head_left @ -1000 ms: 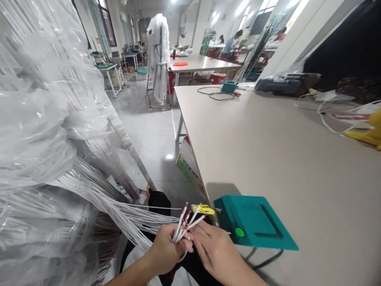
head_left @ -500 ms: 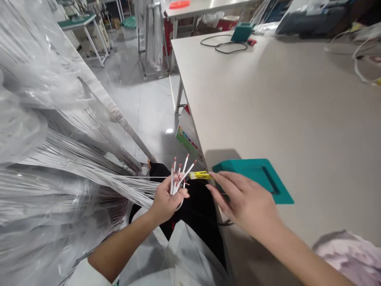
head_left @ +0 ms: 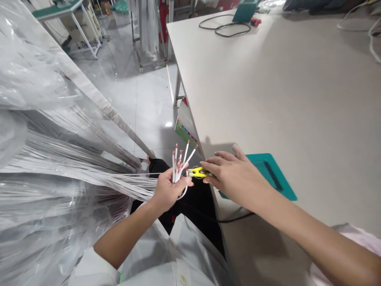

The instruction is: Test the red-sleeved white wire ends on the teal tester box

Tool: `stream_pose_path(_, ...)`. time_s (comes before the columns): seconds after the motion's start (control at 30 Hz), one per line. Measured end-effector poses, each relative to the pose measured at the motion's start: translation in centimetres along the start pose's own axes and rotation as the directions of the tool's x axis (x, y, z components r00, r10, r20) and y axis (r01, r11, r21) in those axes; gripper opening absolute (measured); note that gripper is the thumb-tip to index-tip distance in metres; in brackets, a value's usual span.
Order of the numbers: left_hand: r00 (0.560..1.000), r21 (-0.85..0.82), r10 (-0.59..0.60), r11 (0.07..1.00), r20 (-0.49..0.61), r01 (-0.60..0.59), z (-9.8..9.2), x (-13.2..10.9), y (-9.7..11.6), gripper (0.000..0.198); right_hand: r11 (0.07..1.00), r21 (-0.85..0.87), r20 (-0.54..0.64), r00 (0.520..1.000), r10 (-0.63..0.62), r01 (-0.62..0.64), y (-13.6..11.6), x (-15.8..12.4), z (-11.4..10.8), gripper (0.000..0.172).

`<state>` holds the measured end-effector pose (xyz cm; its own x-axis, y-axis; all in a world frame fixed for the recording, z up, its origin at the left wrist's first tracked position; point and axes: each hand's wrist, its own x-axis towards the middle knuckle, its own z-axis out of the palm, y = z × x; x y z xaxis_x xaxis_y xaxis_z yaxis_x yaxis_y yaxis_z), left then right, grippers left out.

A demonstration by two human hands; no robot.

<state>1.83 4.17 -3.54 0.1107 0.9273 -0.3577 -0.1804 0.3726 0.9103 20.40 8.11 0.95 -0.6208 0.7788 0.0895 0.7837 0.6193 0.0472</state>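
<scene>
My left hand [head_left: 171, 188] is closed around a bundle of white wires [head_left: 131, 182]. Their bare copper ends [head_left: 180, 159] fan upward above the fist, and the wires trail off to the left. One wire curves out below the thumb towards the metal tip of a small yellow clip [head_left: 199, 172]. With thumb and fingertips, my right hand [head_left: 235, 174] pinches this clip close to the copper ends; its other fingers are stretched out. Whether the clip's tip bites the wire is too small to tell. A teal case [head_left: 269, 171] on the table lies partly behind my right hand.
The pale table [head_left: 268, 99] fills the right side. At its back sits another teal box [head_left: 245, 12] with a looped black cable [head_left: 224, 29]. Plastic-wrapped wire bundles [head_left: 35, 222] on a rack crowd the left. A black cord [head_left: 235, 218] hangs over the table edge.
My right hand has moved left over the teal case and its fingers have closed more on the yellow clip. The clip's tip is nearer the wires in my left hand. The view has tilted down.
</scene>
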Motion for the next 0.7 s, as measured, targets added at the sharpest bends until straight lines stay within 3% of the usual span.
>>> stream_pose_path(0.27,0.999,0.113,0.035,0.993,-0.033,-0.031,0.3,0.6,0.1,0.041,0.998,0.052,0.036,0.999,-0.04,0.038,0.2,0.4,0.5,0.017)
stream_pose_path(0.5,0.993,0.337,0.116,0.934,0.016,-0.115,-0.6,0.9,-0.1,0.025,0.996,0.085,0.024,0.999,-0.04,0.038,0.3,0.3,0.7,0.018)
stream_pose_path(0.67,0.99,0.416,0.132,0.899,0.041,-0.137,-0.9,0.9,-0.5,0.02,0.999,0.05,0.043,0.999,-0.017,0.015,-0.1,0.3,0.4,0.008)
stream_pose_path(0.7,0.989,0.424,0.14,0.894,0.038,-0.143,-0.9,0.9,-0.6,0.021,0.999,0.035,0.039,0.999,-0.012,0.01,-0.2,0.3,0.4,0.012)
